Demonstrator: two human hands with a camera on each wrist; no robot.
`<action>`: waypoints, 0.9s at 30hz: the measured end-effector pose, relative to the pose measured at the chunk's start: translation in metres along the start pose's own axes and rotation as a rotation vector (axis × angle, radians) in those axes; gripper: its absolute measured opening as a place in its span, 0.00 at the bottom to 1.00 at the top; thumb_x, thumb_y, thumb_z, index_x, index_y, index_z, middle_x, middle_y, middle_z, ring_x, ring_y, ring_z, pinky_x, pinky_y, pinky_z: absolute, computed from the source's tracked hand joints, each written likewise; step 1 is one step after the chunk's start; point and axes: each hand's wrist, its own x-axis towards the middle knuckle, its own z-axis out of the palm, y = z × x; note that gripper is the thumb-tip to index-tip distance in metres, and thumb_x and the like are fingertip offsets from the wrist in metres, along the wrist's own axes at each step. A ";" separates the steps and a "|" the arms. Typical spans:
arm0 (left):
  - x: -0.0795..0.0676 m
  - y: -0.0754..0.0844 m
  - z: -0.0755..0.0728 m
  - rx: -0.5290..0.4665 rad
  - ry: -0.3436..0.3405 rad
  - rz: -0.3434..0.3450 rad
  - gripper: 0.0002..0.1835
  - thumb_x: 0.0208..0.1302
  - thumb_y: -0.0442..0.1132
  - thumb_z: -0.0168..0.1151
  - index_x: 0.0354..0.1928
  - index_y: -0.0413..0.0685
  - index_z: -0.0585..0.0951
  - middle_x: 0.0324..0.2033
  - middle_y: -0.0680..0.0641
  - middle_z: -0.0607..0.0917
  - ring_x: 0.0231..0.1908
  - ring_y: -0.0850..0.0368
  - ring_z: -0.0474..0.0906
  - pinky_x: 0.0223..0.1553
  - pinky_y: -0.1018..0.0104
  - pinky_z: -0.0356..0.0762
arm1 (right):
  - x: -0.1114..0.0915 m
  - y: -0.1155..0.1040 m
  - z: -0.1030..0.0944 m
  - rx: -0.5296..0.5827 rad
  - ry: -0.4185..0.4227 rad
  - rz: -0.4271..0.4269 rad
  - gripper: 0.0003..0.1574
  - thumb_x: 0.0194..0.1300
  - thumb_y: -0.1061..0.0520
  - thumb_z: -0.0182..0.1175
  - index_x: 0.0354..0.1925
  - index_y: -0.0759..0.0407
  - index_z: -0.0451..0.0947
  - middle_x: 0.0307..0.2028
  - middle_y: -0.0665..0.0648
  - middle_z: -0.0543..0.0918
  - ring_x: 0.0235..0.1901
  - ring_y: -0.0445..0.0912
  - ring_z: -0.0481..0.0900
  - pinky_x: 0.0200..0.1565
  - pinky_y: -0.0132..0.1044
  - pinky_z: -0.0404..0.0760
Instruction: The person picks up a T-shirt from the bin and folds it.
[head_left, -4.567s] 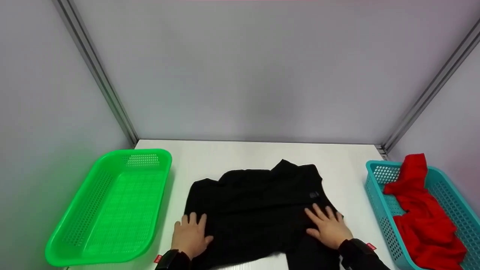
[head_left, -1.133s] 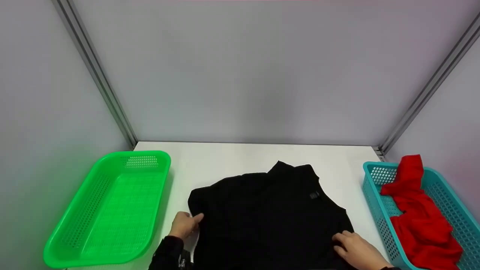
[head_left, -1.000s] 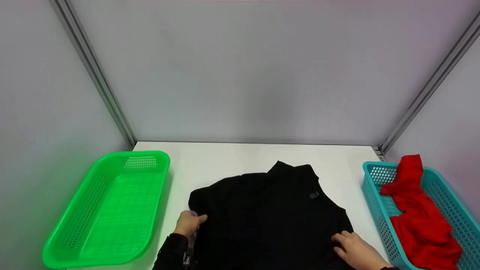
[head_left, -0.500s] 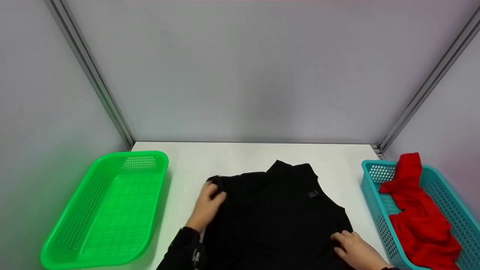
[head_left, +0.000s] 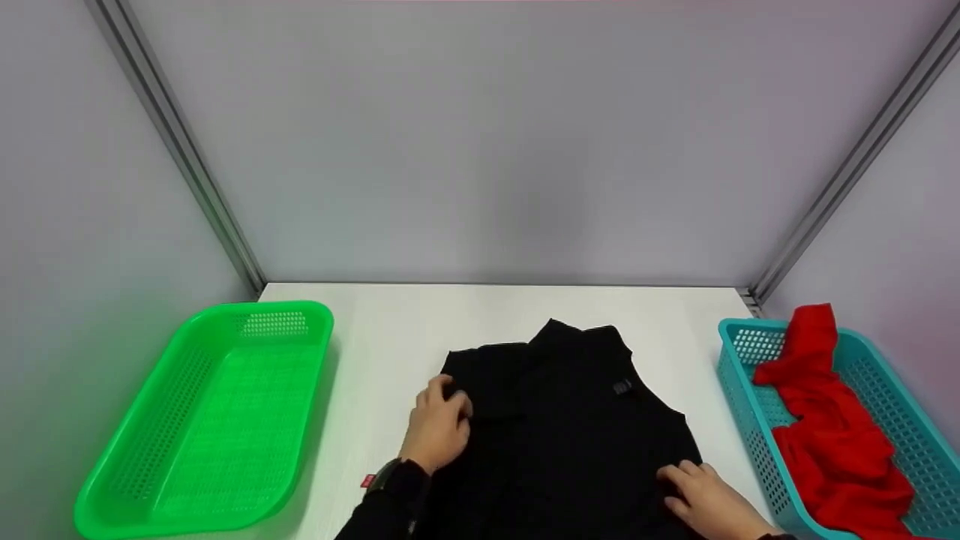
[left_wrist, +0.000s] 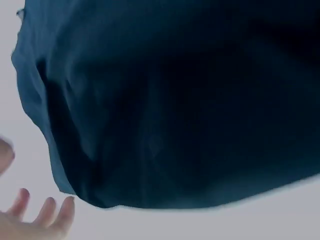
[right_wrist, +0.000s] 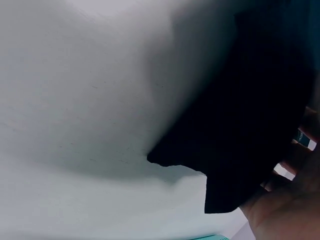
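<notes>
A black shirt (head_left: 570, 435) with a small grey mark near its upper right lies on the white table. My left hand (head_left: 439, 424) rests over the shirt's left edge with bent fingers. In the left wrist view the spread fingers (left_wrist: 62, 215) lie beside the dark cloth, not gripping it. My right hand (head_left: 709, 499) pinches the shirt's right edge between thumb and fingers. In the right wrist view the cloth (right_wrist: 225, 145) stands off the table by the right hand (right_wrist: 285, 215). The shirt's lower part is beyond the head view's bottom edge.
A green basket (head_left: 311, 420) with nothing in it stands at the left of the white table (head_left: 375, 322). At the right, a turquoise basket (head_left: 739, 397) holds a red garment (head_left: 832, 450). Grey walls enclose the back and sides.
My left hand has moved up and right, bringing the shirt's left side inward, so the shirt is narrower. The right hand, earlier flat on the cloth, has stayed at the right edge this last second.
</notes>
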 end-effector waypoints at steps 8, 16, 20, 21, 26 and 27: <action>-0.011 -0.015 0.012 0.387 -0.268 0.125 0.16 0.65 0.39 0.67 0.54 0.48 0.87 0.73 0.44 0.69 0.67 0.32 0.69 0.58 0.39 0.76 | 0.002 -0.003 -0.002 -0.029 0.012 -0.010 0.15 0.66 0.56 0.70 0.48 0.59 0.80 0.40 0.51 0.77 0.37 0.50 0.72 0.40 0.49 0.78; 0.004 -0.013 -0.009 0.362 -0.044 0.046 0.21 0.64 0.32 0.66 0.59 0.34 0.81 0.63 0.41 0.77 0.50 0.39 0.81 0.41 0.47 0.81 | 0.003 -0.005 0.001 -0.036 0.024 -0.016 0.16 0.65 0.56 0.70 0.49 0.59 0.80 0.41 0.52 0.77 0.36 0.49 0.72 0.40 0.48 0.78; 0.023 -0.018 -0.037 0.185 0.087 -0.102 0.21 0.65 0.26 0.59 0.60 0.29 0.79 0.66 0.38 0.75 0.37 0.40 0.82 0.31 0.49 0.81 | 0.003 -0.005 0.001 -0.040 0.033 -0.024 0.16 0.65 0.56 0.70 0.49 0.60 0.80 0.41 0.52 0.77 0.36 0.49 0.71 0.39 0.48 0.78; 0.027 -0.021 -0.044 0.125 0.110 -0.147 0.21 0.66 0.25 0.56 0.61 0.28 0.78 0.66 0.36 0.74 0.33 0.40 0.81 0.28 0.49 0.80 | 0.002 -0.005 0.001 -0.043 0.035 -0.026 0.17 0.65 0.56 0.70 0.49 0.59 0.80 0.41 0.52 0.77 0.36 0.49 0.71 0.39 0.48 0.79; 0.046 -0.038 -0.080 -0.142 0.233 -0.340 0.24 0.68 0.24 0.45 0.64 0.22 0.73 0.67 0.27 0.70 0.37 0.33 0.82 0.36 0.44 0.82 | 0.000 -0.006 0.000 -0.057 0.043 -0.037 0.17 0.65 0.55 0.70 0.50 0.59 0.80 0.41 0.51 0.77 0.36 0.49 0.71 0.40 0.47 0.79; 0.049 -0.042 -0.087 -0.177 0.230 -0.375 0.25 0.69 0.24 0.43 0.66 0.21 0.72 0.68 0.27 0.68 0.45 0.31 0.82 0.41 0.42 0.81 | 0.000 -0.006 0.000 -0.056 0.041 -0.042 0.17 0.65 0.56 0.70 0.50 0.59 0.80 0.40 0.51 0.77 0.35 0.49 0.71 0.39 0.46 0.78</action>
